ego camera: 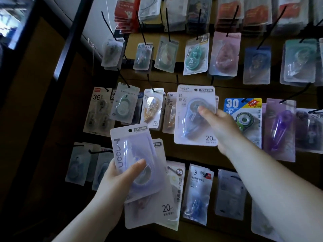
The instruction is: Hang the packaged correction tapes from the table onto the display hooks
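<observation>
The right hand (220, 123) holds a white pack (194, 117) of correction tape up against the middle row of the display board (192, 154). Its thumb presses on the front of the clear blister and the other fingers are hidden behind the card, so it pinches the pack at its right side. The pack is upright, marked "T-9267" at the top and "20m" at the bottom corner, with its round hanging hole near the top edge. Whether a hook passes through that hole cannot be told. Just to its left hangs a matching pack (170, 112) with the same number, partly covered by the held one.

The left hand (118, 180) is lower and further left. It grips a lavender pack (136, 145), thumb laid across the blister and fingers curled behind. Under it in the same grip is a second pack (162, 206) — white, marked "20m", sticking out below and to the right.

Black hooks (168, 23) jut from the board in rows, each carrying packs. Right of the right hand hang a blue pack (248, 119) with a large "30" and a purple pack (279, 128). In the row above are a green pack (195, 56) and a pink pack (225, 53).
</observation>
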Demonstrator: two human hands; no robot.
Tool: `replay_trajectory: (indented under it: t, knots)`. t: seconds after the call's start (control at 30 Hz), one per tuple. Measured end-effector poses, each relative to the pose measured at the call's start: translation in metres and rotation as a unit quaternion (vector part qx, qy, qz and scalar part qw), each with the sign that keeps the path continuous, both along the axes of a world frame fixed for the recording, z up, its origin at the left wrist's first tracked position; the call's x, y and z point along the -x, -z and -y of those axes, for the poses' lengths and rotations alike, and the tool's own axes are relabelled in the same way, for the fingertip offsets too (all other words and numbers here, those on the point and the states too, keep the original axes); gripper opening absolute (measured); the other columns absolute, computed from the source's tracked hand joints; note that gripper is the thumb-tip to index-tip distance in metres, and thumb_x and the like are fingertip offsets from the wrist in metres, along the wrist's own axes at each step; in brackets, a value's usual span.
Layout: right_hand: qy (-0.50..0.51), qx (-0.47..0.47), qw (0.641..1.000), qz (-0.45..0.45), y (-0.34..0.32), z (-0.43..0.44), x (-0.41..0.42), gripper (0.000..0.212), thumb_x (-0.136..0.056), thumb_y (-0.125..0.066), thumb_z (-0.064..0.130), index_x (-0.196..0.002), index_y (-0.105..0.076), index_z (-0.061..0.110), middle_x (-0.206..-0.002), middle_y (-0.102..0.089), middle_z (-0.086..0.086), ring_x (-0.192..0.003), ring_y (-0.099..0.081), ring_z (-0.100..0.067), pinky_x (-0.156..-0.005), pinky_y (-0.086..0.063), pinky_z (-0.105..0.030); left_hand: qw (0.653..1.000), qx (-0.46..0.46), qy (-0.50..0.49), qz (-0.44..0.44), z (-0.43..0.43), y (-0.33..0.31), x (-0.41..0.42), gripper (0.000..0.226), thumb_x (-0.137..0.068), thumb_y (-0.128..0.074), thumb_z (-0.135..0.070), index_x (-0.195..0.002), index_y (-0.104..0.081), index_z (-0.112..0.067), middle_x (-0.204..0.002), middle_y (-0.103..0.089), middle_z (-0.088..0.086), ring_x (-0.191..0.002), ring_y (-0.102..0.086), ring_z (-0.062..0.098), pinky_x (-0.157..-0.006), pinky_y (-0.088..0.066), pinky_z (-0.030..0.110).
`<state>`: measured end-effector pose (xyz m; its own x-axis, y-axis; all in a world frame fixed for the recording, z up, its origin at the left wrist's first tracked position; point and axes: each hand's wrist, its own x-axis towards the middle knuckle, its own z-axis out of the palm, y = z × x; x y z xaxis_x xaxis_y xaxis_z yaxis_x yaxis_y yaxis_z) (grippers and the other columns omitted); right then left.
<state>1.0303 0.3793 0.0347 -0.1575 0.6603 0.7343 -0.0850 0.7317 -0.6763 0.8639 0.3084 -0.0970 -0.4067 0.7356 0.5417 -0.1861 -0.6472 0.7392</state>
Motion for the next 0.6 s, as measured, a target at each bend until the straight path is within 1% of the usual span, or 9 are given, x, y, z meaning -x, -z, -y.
replay_trajectory:
  t: [0.07,0.1,0.17,0.2,0.27,0.3,0.4,0.5,0.6]
  knots:
    - [0.015,-0.013,1.000,0.002,-0.016,0.002,0.009,0.013,-0.087,-0.057,0.032,-0.082,-0.056,0.021,-0.082,-0.059,0.004,-0.082,-0.058,-0.019,-0.075,-0.051,-0.034,1.000,0.000,-0.011,-0.002,0.001,0.002,0.006,0.052,-0.065,-0.067,-0.025,-0.114,-0.057,-0.011,-0.104,-0.068,0.018,-0.090,-0.067,0.034,-0.072,-0.054,0.041]
    - [0.022,-0.017,1.000,0.004,-0.024,0.003,0.016,0.015,-0.087,-0.058,0.033,-0.085,-0.056,0.019,-0.086,-0.061,0.002,-0.087,-0.060,-0.022,-0.079,-0.052,-0.038,1.000,0.001,-0.016,-0.007,0.002,0.003,0.011,0.052,-0.065,-0.067,-0.026,-0.114,-0.057,-0.011,-0.104,-0.068,0.018,-0.091,-0.067,0.034,-0.074,-0.054,0.042]
    - [0.040,-0.023,0.999,0.006,-0.035,0.003,0.028,0.023,-0.085,-0.060,0.034,-0.099,-0.058,0.016,-0.098,-0.064,-0.004,-0.098,-0.061,-0.027,-0.089,-0.052,-0.044,1.000,0.008,-0.023,-0.018,0.002,0.004,0.020,0.060,-0.057,-0.068,-0.029,-0.113,-0.056,-0.012,-0.104,-0.068,0.018,-0.092,-0.067,0.035,-0.076,-0.054,0.044]
    - [0.046,-0.024,0.999,0.006,-0.039,0.001,0.034,0.029,-0.084,-0.061,0.034,-0.105,-0.059,0.014,-0.103,-0.064,-0.005,-0.101,-0.061,-0.028,-0.091,-0.051,-0.043,0.999,0.010,-0.029,-0.018,0.002,0.005,0.025,0.063,-0.055,-0.069,-0.030,-0.113,-0.056,-0.012,-0.104,-0.068,0.018,-0.092,-0.067,0.035,-0.075,-0.054,0.043]
    - [0.053,-0.025,0.998,0.010,-0.045,-0.002,0.043,0.035,-0.084,-0.061,0.034,-0.111,-0.058,0.011,-0.106,-0.063,-0.006,-0.100,-0.061,-0.026,-0.089,-0.052,-0.039,0.999,0.002,-0.040,-0.025,0.002,0.008,0.034,0.059,-0.058,-0.078,-0.030,-0.111,-0.056,-0.014,-0.105,-0.068,0.017,-0.094,-0.067,0.034,-0.076,-0.054,0.044]
    - [0.059,-0.023,0.998,0.015,-0.046,-0.005,0.046,0.037,-0.084,-0.061,0.034,-0.113,-0.058,0.010,-0.106,-0.063,-0.006,-0.099,-0.061,-0.026,-0.087,-0.052,-0.038,0.998,-0.001,-0.047,-0.034,0.002,0.009,0.038,0.057,-0.060,-0.078,-0.031,-0.110,-0.057,-0.017,-0.107,-0.068,0.015,-0.097,-0.066,0.032,-0.082,-0.053,0.047]
    - [0.081,-0.018,0.996,0.025,-0.045,-0.014,0.052,0.041,-0.084,-0.060,0.037,-0.115,-0.057,0.010,-0.111,-0.062,-0.007,-0.103,-0.059,-0.026,-0.093,-0.049,-0.040,0.998,-0.001,-0.054,-0.041,-0.004,0.014,0.048,0.057,-0.058,-0.070,-0.035,-0.111,-0.057,-0.018,-0.112,-0.067,0.013,-0.103,-0.064,0.032,-0.093,-0.048,0.054]
    - [0.088,-0.014,0.996,0.019,-0.041,-0.021,0.056,0.045,-0.085,-0.059,0.038,-0.118,-0.055,0.008,-0.107,-0.059,-0.005,-0.105,-0.055,-0.024,-0.094,-0.047,-0.038,0.998,-0.003,-0.050,-0.045,-0.012,0.018,0.057,0.069,-0.049,-0.076,-0.041,-0.112,-0.058,-0.019,-0.111,-0.068,0.011,-0.104,-0.064,0.031,-0.094,-0.048,0.054]
    - [0.089,-0.010,0.996,0.013,-0.040,-0.022,0.062,0.051,-0.083,-0.059,0.042,-0.120,-0.054,0.008,-0.113,-0.060,-0.007,-0.110,-0.054,-0.027,-0.100,-0.044,-0.044,0.998,-0.005,-0.040,-0.045,-0.026,0.025,0.070,0.069,-0.049,-0.077,-0.048,-0.111,-0.059,-0.025,-0.111,-0.069,0.007,-0.104,-0.066,0.029,-0.093,-0.049,0.054]
